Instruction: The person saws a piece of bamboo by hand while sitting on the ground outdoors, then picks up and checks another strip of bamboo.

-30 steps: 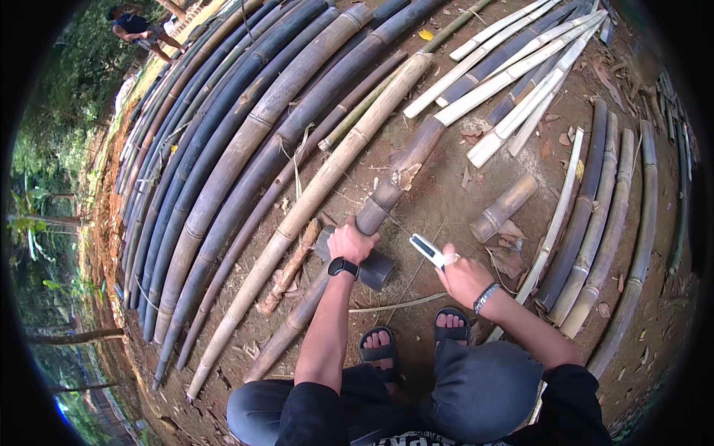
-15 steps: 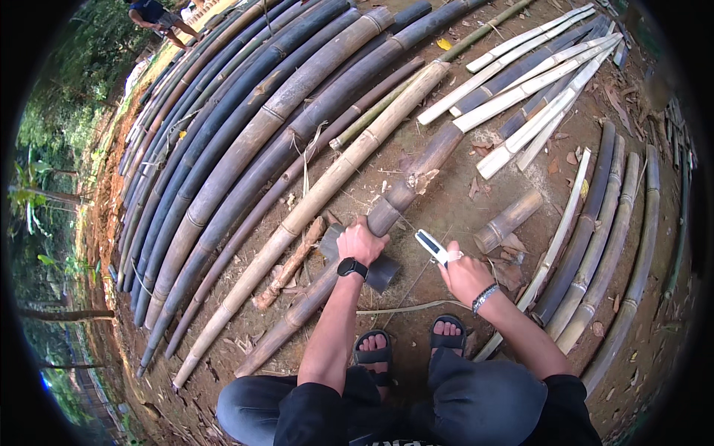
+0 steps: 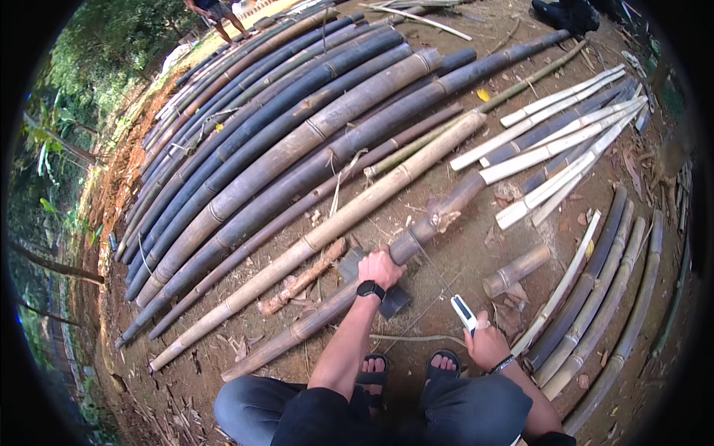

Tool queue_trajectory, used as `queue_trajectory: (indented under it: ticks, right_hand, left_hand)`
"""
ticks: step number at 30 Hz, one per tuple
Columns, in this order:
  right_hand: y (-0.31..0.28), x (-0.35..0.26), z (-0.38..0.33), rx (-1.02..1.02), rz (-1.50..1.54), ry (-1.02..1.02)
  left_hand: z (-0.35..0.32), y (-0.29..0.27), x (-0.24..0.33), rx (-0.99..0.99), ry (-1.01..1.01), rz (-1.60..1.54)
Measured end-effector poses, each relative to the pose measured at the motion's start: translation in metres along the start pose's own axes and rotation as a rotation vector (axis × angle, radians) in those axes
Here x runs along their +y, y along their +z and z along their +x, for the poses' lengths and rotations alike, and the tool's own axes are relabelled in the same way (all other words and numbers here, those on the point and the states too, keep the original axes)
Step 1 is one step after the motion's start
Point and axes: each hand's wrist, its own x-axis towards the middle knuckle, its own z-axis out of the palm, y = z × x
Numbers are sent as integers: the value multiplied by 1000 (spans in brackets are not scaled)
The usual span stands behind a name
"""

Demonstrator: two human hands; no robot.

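My left hand [image 3: 379,269], with a black watch at its wrist, is closed round a dark brown bamboo pole [image 3: 320,318]. The pole lies slantwise from near left to far right. Under it, at my hand, sits a short dark bamboo piece [image 3: 395,302], partly hidden by the pole. In front of my right knee, my right hand [image 3: 487,346] is closed on a small white handheld tool with a dark inset [image 3: 464,314]; its kind is unclear. The tool points up and away from me, apart from the pole.
Long bamboo poles [image 3: 268,141] lie side by side at the left. Split pale strips [image 3: 558,145] are stacked far right, above a short bamboo offcut [image 3: 517,270]. Curved-looking poles [image 3: 595,297] lie at the right. A person [image 3: 217,13] stands at the far left.
My right hand has drawn back toward my knee, and the tool has turned more upright, farther from the pole. My left hand keeps its hold on the pole. The whole view has shifted.
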Motion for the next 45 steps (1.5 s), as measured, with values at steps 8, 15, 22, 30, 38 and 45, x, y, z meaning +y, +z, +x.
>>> queue_trajectory:
  ticks: [8, 15, 22, 30, 38, 45]
  right_hand:
    - [-9, -15, -2, 4, -74, 0]
    - [-6, -26, 21, -20, -44, 24]
    - [-5, -9, 47, 42, -48, 28]
    - [-4, -13, 51, 73, -53, 19]
    - [0, -11, 61, 122, -56, -2]
    - [2, 3, 13, 44, -57, 53]
  left_hand:
    - [-3, -11, -7, -79, 37, 19]
    - [-4, -9, -12, -84, 75, 19]
    - [4, -13, 11, -94, 95, 26]
    - [3, -7, 9, -2, 110, -1]
    - [5, -3, 10, -28, 115, 5]
    - [7, -1, -2, -9, 70, -38]
